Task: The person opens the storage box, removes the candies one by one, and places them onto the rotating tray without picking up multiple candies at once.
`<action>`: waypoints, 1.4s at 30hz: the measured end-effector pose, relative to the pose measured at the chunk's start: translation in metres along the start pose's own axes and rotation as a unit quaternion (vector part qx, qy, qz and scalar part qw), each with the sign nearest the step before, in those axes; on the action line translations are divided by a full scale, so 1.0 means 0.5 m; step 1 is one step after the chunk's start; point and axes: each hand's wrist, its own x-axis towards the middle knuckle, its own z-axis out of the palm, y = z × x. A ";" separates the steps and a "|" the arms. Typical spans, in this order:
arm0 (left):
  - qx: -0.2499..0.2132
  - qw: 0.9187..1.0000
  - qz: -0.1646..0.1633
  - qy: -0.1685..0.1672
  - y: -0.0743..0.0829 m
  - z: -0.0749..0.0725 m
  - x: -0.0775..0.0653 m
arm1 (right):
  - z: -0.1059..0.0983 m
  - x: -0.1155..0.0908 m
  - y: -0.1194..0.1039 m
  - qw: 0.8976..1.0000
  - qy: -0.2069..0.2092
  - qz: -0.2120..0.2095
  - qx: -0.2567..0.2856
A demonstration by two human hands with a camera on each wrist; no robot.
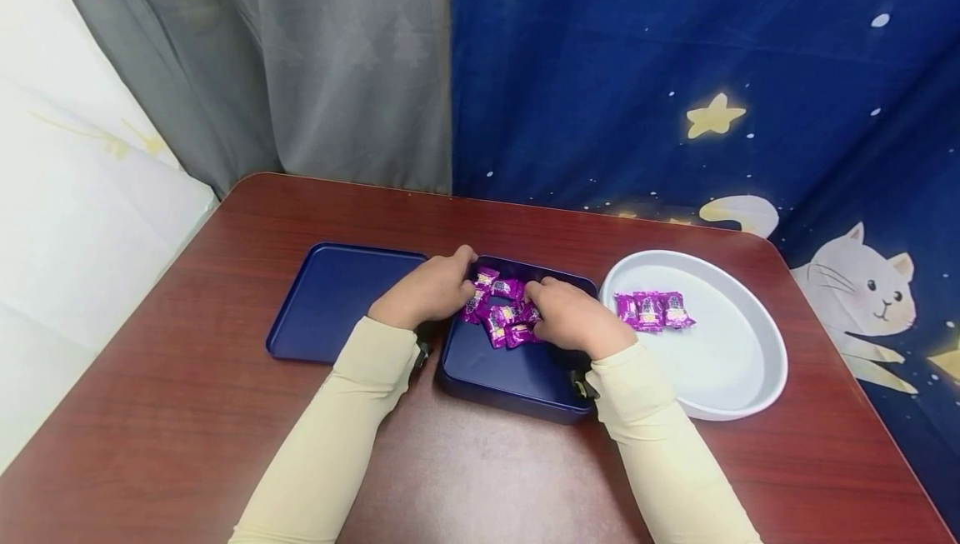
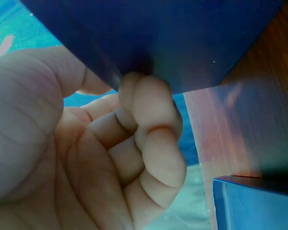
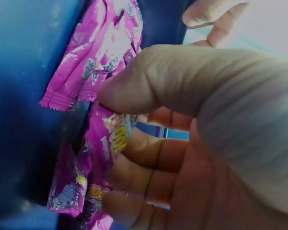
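A dark blue rectangular box (image 1: 517, 373), without its lid, holds several purple wrapped candies (image 1: 498, 326) heaped toward its far side. My left hand (image 1: 438, 284) grips the box's left wall near the far corner. In the left wrist view, its curled fingers (image 2: 156, 110) press the outside of that wall while the thumb reaches over the rim. Inside the box, my right hand (image 1: 573, 316) pinches one purple candy (image 3: 103, 136) between thumb and fingertips. More wrappers lie around it in the right wrist view, and the hand covers part of the heap from above.
To the right, against the box, stands a white oval tray (image 1: 772, 369) with a short row of the same candies (image 1: 654, 311). Left of the box lies a flat blue lid (image 1: 322, 311). Curtains (image 1: 360, 69) hang behind the brown table (image 1: 180, 411).
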 end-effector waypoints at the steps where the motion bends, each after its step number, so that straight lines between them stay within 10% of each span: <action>1: 0.000 1.000 0.000 0.000 0.000 0.000 0.000 | -0.001 -0.001 0.000 1.000 0.002 -0.002 0.002; 42: -0.001 1.000 -0.004 -0.004 0.001 0.000 0.000 | -0.069 -0.052 -0.017 0.990 0.116 -0.074 0.029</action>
